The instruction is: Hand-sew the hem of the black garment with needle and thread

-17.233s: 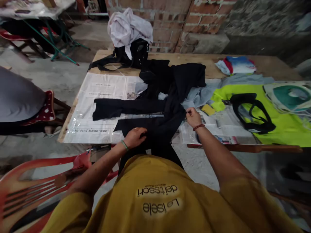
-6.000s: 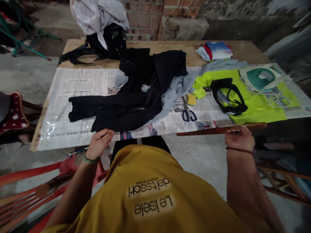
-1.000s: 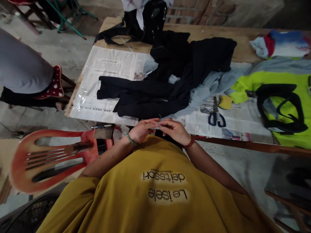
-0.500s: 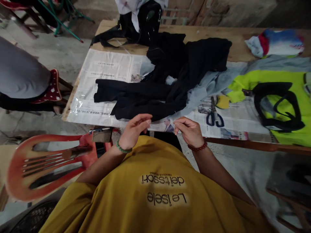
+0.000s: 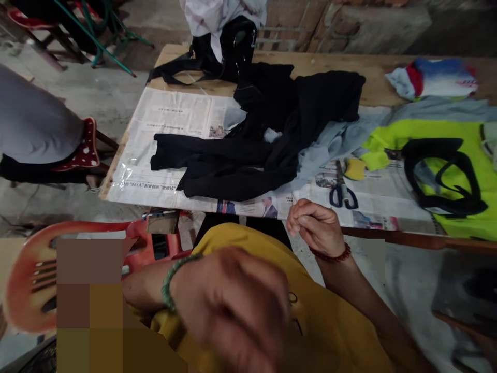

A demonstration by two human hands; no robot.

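Head view, one entry. Right hand (image 5: 318,228): bare, red bead bracelet at the wrist, fingers curled with thumb and forefinger pressed tip to tip in a pinch; whatever they pinch is too fine to make out. Left hand (image 5: 233,305): raised close to the lens, blurred, green bead bracelet (image 5: 171,277) at the wrist; finger state cannot be told.

Beyond the pinching fingertips: crumpled black cloth garment (image 5: 248,150), soft and matte, sprawled in folds across printed newspaper sheets (image 5: 174,111). To the right of the fingers: blue-handled steel scissors (image 5: 341,189) lying flat, touching a small yellow pad (image 5: 355,168). Further right: neon-yellow fabric (image 5: 427,134) bearing a looped black strap (image 5: 442,173); pale grey-blue cloth (image 5: 330,142) between it and the garment.

Far edge: black bag (image 5: 229,49) draped with white cloth (image 5: 221,13); folded red, white and blue textile (image 5: 435,77).

Surface: bare plywood table (image 5: 349,65). Left of the hands: red moulded plastic chair (image 5: 77,259). Room: concrete floor, brick wall.
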